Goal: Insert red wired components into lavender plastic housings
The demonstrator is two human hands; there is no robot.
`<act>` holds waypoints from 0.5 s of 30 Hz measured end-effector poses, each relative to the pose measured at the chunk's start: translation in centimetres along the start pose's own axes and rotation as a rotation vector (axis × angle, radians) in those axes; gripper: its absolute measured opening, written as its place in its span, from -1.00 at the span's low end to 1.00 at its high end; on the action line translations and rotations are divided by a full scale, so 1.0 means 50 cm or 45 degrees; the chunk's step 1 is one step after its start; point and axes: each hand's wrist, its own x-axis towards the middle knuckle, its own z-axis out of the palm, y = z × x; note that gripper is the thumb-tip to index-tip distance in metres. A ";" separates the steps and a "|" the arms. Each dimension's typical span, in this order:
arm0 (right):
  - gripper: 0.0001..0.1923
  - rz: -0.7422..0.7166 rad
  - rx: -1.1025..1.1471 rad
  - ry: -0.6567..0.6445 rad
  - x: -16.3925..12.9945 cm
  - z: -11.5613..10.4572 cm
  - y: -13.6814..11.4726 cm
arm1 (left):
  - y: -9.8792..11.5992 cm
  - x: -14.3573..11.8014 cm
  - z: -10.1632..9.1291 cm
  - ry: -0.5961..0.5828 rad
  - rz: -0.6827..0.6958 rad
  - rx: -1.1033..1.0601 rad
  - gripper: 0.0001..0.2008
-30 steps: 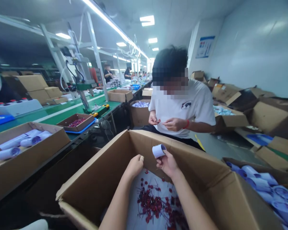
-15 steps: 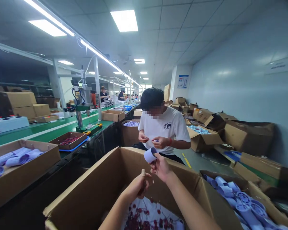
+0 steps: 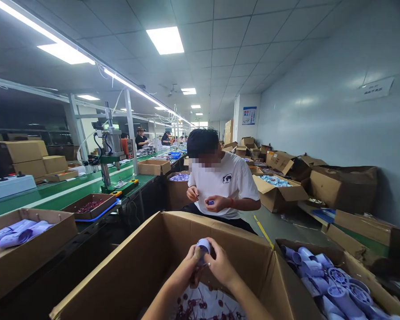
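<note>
While both meet, right hand (image 3: 221, 266) grips cap (image 3: 204, 245).

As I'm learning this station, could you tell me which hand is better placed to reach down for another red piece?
Probably the left hand: the right hand grips the white tube, while the left only pinches at its mouth, directly above the red pieces in the cardboard box.

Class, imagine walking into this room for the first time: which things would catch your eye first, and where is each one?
Nearest, the left hand and right hand meet around a small pale tube above a big open cardboard box scattered with dark red parts. Just behind sits a person in a white T-shirt, hands together. At lower right, another box brims with pale blue tubes.
</note>
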 end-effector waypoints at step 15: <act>-0.87 -0.220 -0.400 -0.120 -0.054 0.020 0.003 | 0.009 0.006 0.003 0.145 0.117 -0.722 -0.31</act>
